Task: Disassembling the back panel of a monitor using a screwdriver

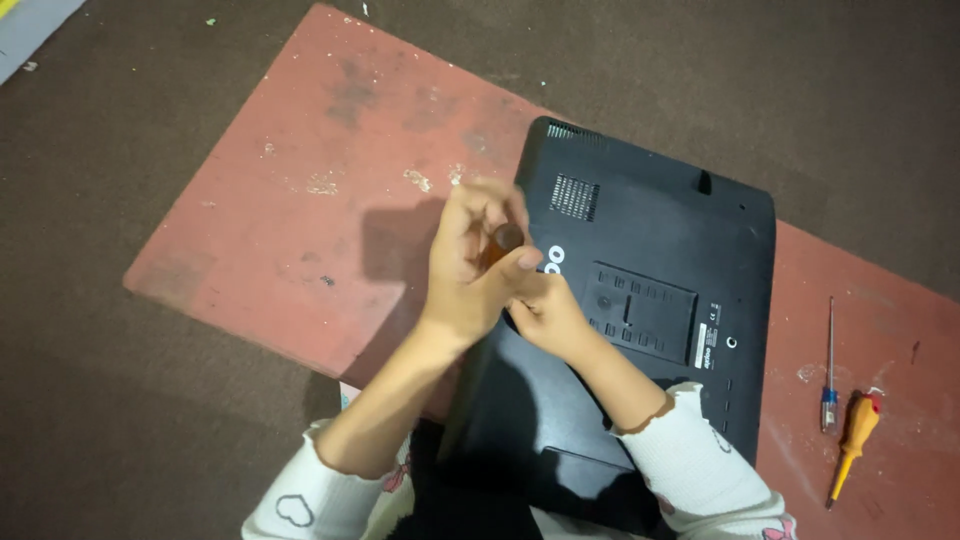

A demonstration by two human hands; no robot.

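Over the black monitor back (640, 300), near its left edge, left hand (468, 265) is wrapped tight around a brown screwdriver handle (505, 240). Right hand (545, 315) sits just below it on the casing, touching the left; can't tell its grip. Right of the monitor on the red board (300, 200): thin blue-handled screwdriver (829, 365), orange screwdriver (853, 445).

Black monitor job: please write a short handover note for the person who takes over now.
Left hand: closed around a brown tool handle, held upright over the black monitor.
Right hand: rests on the monitor's back, beside the tool; its grip cannot be told.
The monitor lies face down on a red board. Two spare screwdrivers, a thin blue one and an orange one, lie at the right.
Back cover on; no removed screws visible.
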